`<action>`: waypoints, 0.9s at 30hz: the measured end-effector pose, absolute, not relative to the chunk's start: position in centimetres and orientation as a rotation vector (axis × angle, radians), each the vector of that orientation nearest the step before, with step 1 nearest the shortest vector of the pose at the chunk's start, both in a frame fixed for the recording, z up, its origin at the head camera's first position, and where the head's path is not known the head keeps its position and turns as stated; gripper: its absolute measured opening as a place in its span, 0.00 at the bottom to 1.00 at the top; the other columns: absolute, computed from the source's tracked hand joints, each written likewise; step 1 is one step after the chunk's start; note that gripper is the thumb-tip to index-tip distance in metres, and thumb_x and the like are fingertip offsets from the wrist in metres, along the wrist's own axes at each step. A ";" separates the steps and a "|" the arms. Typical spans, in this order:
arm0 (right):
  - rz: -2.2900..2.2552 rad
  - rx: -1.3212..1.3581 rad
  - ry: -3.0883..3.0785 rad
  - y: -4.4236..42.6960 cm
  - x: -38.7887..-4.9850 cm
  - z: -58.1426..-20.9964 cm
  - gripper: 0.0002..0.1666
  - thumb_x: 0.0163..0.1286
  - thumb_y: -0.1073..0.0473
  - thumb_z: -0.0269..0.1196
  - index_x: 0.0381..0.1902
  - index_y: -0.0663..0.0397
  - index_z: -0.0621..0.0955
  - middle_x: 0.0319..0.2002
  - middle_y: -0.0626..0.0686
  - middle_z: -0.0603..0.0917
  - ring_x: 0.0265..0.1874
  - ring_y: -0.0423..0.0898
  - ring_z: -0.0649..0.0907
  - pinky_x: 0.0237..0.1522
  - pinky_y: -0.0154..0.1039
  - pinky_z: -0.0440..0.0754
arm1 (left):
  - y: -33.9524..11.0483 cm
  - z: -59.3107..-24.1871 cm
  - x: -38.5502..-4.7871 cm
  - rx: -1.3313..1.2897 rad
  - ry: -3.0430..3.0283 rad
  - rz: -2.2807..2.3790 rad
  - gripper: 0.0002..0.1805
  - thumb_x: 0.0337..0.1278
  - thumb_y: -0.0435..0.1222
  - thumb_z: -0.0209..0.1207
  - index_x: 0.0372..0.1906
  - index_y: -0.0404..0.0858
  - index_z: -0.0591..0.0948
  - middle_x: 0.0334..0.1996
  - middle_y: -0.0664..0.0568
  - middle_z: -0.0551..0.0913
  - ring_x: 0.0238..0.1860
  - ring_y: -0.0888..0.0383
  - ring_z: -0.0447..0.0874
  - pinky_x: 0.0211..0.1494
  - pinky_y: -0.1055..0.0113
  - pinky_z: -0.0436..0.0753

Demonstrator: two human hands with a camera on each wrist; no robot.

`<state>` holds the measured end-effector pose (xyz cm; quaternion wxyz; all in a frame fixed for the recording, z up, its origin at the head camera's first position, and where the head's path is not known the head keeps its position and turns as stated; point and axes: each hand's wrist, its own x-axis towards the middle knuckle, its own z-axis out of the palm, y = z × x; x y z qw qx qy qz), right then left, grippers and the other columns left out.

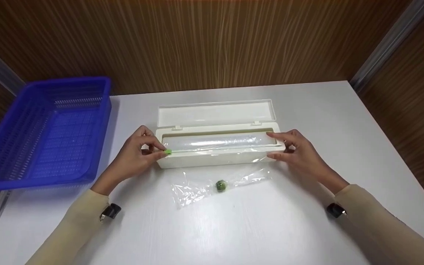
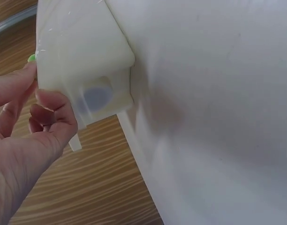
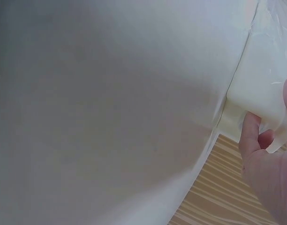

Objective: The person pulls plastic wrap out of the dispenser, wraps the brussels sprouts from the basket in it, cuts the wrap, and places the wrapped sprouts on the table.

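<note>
A white dispenser box (image 1: 212, 160) lies on the table with its lid (image 1: 215, 114) tipped back, a roll of clear film (image 1: 215, 141) inside. My left hand (image 1: 136, 152) pinches a small green slider (image 1: 168, 151) at the box's left end; in the left wrist view the hand (image 2: 35, 126) is beside the box end (image 2: 87, 51). At the right end, my right hand (image 1: 298, 151) grips the box, thumb on the front and a finger at the top rim. The right wrist view shows that hand (image 3: 270, 164) against the box (image 3: 260, 79). Film drapes over the front.
In front of the box, a small green round item (image 1: 221, 185) lies with a crinkled piece of clear film (image 1: 191, 191). A blue plastic basket (image 1: 96, 147) stands at the left. Wood-patterned panels (image 1: 204, 44) rise behind the white table (image 1: 344, 147) and at its sides.
</note>
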<state>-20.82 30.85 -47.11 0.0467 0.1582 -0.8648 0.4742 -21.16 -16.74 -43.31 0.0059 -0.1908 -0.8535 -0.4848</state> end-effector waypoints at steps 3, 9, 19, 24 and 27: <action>1.439 0.467 -2.654 30.8 -20.7 -47.2 0.38 0.59 0.72 0.83 0.68 0.57 0.86 0.42 0.56 0.75 0.38 0.49 0.75 0.37 0.30 0.73 | -17.0 -43.5 -21.1 -0.614 -2.655 -1.546 0.07 0.58 0.24 0.77 0.34 0.37 0.91 0.41 0.46 0.71 0.42 0.53 0.75 0.38 0.73 0.77; 1.444 0.463 -2.644 30.9 -20.8 -47.5 0.37 0.59 0.72 0.82 0.67 0.59 0.86 0.41 0.55 0.75 0.37 0.48 0.74 0.37 0.28 0.74 | -17.5 -44.4 -21.0 -0.668 -2.533 -1.721 0.09 0.59 0.18 0.73 0.33 0.33 0.86 0.44 0.45 0.68 0.44 0.51 0.72 0.41 0.73 0.79; 1.439 0.466 -2.634 30.9 -21.0 -47.9 0.37 0.56 0.73 0.83 0.66 0.60 0.87 0.41 0.55 0.75 0.37 0.46 0.74 0.37 0.28 0.75 | -18.2 -45.2 -21.0 -0.655 -2.480 -1.905 0.08 0.62 0.15 0.66 0.35 0.28 0.81 0.47 0.42 0.68 0.53 0.48 0.73 0.56 0.68 0.83; 1.413 0.481 -2.641 30.9 -21.3 -47.6 0.37 0.57 0.72 0.83 0.66 0.59 0.86 0.41 0.55 0.75 0.37 0.46 0.75 0.38 0.29 0.75 | -17.9 -45.1 -20.5 -0.565 -2.546 -1.816 0.06 0.66 0.20 0.67 0.39 0.29 0.82 0.45 0.42 0.73 0.49 0.49 0.76 0.50 0.69 0.84; 1.412 0.501 -2.646 30.8 -21.1 -47.4 0.37 0.59 0.72 0.82 0.67 0.59 0.85 0.43 0.57 0.75 0.37 0.47 0.75 0.37 0.29 0.75 | -17.5 -45.0 -19.8 -0.481 -2.598 -1.663 0.04 0.69 0.23 0.68 0.42 0.32 0.84 0.43 0.44 0.78 0.44 0.51 0.78 0.44 0.69 0.83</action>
